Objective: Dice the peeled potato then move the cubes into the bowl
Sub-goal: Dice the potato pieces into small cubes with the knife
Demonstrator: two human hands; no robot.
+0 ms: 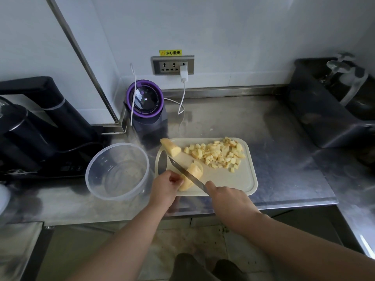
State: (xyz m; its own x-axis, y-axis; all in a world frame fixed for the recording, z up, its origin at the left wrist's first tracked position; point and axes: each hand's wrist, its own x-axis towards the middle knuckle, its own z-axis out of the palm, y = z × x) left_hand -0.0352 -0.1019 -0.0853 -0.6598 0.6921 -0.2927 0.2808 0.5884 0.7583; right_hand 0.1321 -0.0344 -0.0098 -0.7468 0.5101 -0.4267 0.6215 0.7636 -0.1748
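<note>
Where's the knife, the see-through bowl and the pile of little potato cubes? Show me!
knife (181, 168): head view, on the middle of the blade.
bowl (119, 175): head view, on its bare bottom.
potato cubes (215, 154): head view, on the middle of the pile on the cutting board.

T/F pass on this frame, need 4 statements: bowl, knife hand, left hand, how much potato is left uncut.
1. The clear plastic bowl holds cubes. False: it is empty; the potato cubes lie on the cutting board.
2. The right hand holds the knife. True.
3. The left hand holds the potato piece under the blade. True.
4. No other uncut potato remains. False: an uncut chunk lies at the board's far left corner.
</note>
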